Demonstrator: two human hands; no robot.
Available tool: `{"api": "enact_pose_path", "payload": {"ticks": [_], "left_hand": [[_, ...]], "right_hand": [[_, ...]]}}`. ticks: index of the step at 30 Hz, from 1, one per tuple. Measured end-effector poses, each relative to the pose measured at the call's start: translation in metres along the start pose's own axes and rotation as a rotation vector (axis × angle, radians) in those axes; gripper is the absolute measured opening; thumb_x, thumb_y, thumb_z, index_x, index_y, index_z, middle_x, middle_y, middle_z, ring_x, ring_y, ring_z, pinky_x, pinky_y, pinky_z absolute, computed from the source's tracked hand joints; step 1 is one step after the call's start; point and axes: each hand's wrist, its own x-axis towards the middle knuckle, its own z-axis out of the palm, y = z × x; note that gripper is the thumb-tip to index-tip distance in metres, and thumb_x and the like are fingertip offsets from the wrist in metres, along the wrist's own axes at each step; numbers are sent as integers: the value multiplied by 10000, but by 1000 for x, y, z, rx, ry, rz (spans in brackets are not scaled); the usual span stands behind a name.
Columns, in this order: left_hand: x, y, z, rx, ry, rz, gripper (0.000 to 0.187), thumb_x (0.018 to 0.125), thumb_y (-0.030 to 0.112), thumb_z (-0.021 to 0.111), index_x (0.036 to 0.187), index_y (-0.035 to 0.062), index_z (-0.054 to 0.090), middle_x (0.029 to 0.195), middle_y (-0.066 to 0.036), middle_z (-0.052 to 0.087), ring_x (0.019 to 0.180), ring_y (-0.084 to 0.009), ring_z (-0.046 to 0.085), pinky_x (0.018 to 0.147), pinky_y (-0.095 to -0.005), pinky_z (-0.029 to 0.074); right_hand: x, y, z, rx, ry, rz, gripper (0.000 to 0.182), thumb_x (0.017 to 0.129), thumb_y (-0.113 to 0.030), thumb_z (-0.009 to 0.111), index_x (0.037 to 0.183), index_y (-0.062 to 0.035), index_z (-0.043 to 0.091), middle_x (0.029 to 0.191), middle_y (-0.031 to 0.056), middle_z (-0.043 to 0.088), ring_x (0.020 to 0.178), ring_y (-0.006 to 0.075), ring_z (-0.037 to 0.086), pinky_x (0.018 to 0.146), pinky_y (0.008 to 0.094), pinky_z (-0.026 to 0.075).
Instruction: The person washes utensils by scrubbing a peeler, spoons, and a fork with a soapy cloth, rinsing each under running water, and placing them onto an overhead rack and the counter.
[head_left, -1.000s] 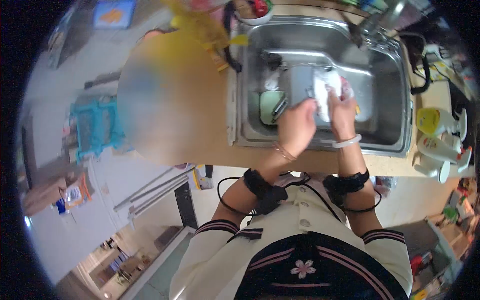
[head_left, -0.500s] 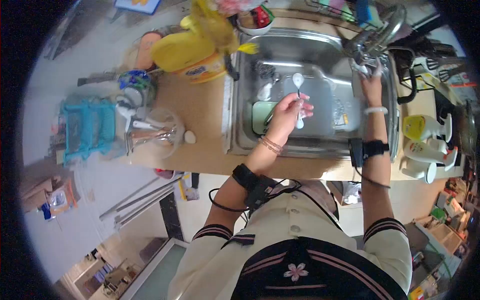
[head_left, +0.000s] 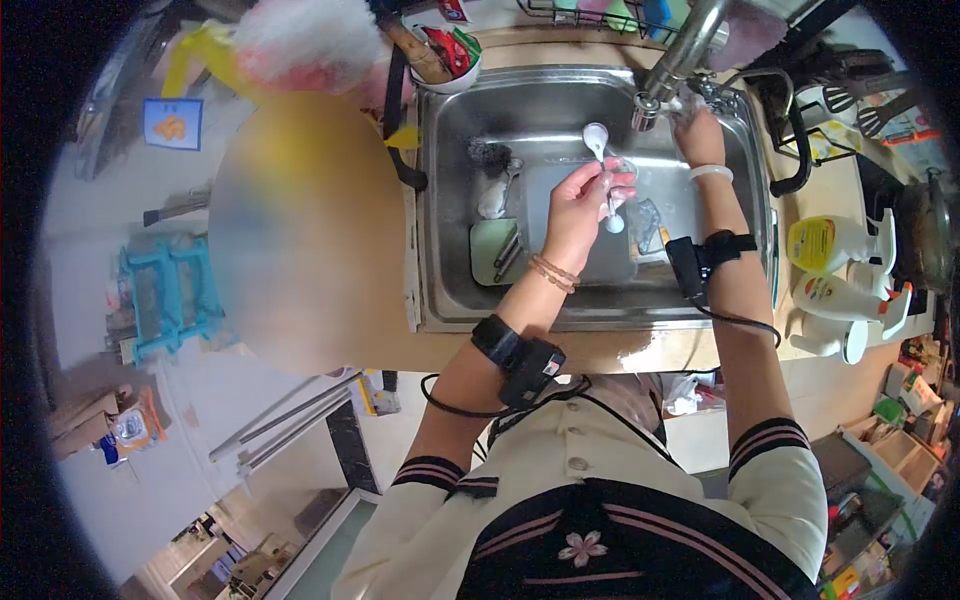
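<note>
Over the sink [head_left: 600,318], my left hand [head_left: 578,222] is closed on a long white spoon [head_left: 596,137], its bowl pointing away from me and its other end showing below my fingers. Suds are on those fingers. At the back right, my right hand [head_left: 700,140] reaches to the base of the faucet [head_left: 690,55]; its soapy fingers are curled there, seemingly about the handle, which is mostly hidden. Below the spoon, a pale translucent board or tray [head_left: 545,225] lies in the sink. Left of it sit a light green dish [head_left: 488,240], a white item [head_left: 494,195] and a dark scrubber [head_left: 488,152].
A small packet [head_left: 650,235] lies in the sink's right part. Spray bottles [head_left: 835,245] stand on the right counter. A bowl with packets [head_left: 450,75] stands at the back left corner. A large blurred oval [head_left: 310,240] covers the left counter.
The view has shifted, so the sink sits further left. My left hand still holds the spoon, now more tilted. My right hand remains at the faucet.
</note>
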Motion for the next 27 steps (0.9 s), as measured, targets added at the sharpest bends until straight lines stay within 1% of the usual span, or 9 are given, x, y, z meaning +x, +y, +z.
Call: {"api": "enact_pose_path", "payload": {"ticks": [2,3,9,12,13,16,22,26,27], "left_hand": [[2,0,4,6,12,10,228,855,69,409,1040,-46,473,931,-177,559,838,-251,569,767,-326,459],[3,1,5,21,17,9,226,855,71,410,1039,-44,475,928,-177,559,836,-250,569,766,-328,460],[7,7,12,62,30,31,224,858,83,409,1034,-36,478,931,-179,559,828,-245,571,766,-328,461],[8,10,9,79,29,28,225,859,82,403,1038,-35,475,934,-178,559,825,-242,573,764,-324,464],[8,11,9,88,32,23,226,860,80,401,1041,-34,474,935,-177,560,824,-240,573,763,-321,465],[10,10,8,96,26,19,226,860,74,394,1044,-32,472,934,-176,562,819,-236,576,760,-314,467],[14,8,15,114,13,15,226,860,63,384,1047,-31,468,930,-173,566,808,-228,580,753,-304,470],[16,6,15,128,9,1,225,859,57,378,1047,-28,468,931,-171,568,806,-222,582,745,-299,471],[17,5,15,134,5,2,224,859,58,378,1046,-27,469,930,-169,569,804,-220,582,741,-297,472]], "right_hand": [[6,10,15,-20,21,-9,351,684,-165,593,975,-1,485,796,246,559,758,385,538,670,430,432],[3,0,5,-10,39,-5,238,639,-122,586,791,47,513,763,253,564,737,381,557,679,425,449],[3,-17,-4,-34,9,47,176,653,-83,546,775,40,513,746,249,564,724,380,557,671,429,447],[-5,-16,-15,-104,78,2,179,653,-73,536,780,50,505,723,246,564,702,379,558,646,434,448],[-5,-18,-19,-73,108,87,195,654,-65,527,800,60,491,705,242,564,681,377,559,620,438,450],[-6,-13,-30,-146,42,31,185,667,-52,497,815,57,476,694,242,564,664,373,561,608,438,453],[-5,-9,-31,-133,64,18,188,667,-47,488,827,51,475,705,246,564,664,381,559,615,439,454],[-8,-2,-22,-34,82,58,258,705,-67,473,940,37,451,716,259,557,669,392,552,612,453,446],[-10,-4,-24,-17,87,75,287,711,-75,477,981,18,443,719,257,558,674,392,550,612,454,443]]}}
